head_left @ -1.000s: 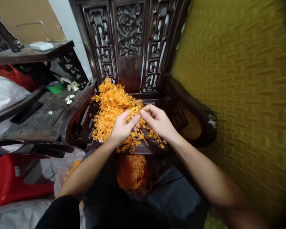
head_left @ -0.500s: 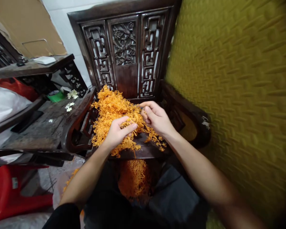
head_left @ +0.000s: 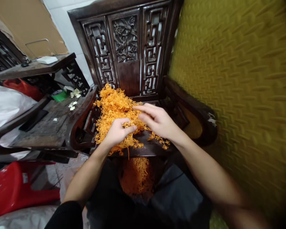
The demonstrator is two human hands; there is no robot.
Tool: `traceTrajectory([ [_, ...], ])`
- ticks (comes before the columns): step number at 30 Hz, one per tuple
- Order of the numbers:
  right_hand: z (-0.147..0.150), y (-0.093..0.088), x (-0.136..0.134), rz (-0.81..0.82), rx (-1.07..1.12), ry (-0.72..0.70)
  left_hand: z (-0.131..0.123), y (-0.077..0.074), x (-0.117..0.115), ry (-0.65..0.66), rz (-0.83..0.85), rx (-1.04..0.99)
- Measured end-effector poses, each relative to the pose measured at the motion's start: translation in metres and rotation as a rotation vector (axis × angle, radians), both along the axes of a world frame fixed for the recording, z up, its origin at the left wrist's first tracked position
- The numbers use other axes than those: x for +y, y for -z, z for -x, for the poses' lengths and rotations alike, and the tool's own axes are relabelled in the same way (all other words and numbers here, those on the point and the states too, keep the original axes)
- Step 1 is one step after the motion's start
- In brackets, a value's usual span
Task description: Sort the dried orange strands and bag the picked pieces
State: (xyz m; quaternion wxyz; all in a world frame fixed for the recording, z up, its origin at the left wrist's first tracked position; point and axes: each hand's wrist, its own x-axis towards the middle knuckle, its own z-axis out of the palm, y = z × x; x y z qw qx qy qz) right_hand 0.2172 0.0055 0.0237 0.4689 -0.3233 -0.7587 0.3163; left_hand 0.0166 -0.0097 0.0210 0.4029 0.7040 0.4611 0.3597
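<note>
A heap of orange branching plastic sprigs (head_left: 113, 103) lies on the seat of a dark carved wooden chair (head_left: 128, 51). My left hand (head_left: 116, 132) rests on the near side of the heap, fingers pinched on a bunch of sprigs. My right hand (head_left: 157, 121) hovers just right of it, fingers stretched out over the heap and touching its top. More orange sprigs (head_left: 135, 175) lie in a dark bag or lap below the seat's front edge.
A yellow embossed panel (head_left: 240, 79) fills the right side. Left of the chair stands a dark wooden side table (head_left: 47, 124) with small white flowers (head_left: 72, 105) and a green object. A red plastic stool (head_left: 16, 187) sits low left, white bags behind.
My right hand has reached further left and forward over the heap, its fingers opening out. My left hand stayed pinched on sprigs. The view shifted slightly.
</note>
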Motion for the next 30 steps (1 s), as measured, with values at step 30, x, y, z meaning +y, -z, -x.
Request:
traceTrajectory([
  [30,0.021,0.026,-0.014,-0.367,-0.475,0.243,-0.014,0.014,0.009,0.008,-0.031,0.301],
])
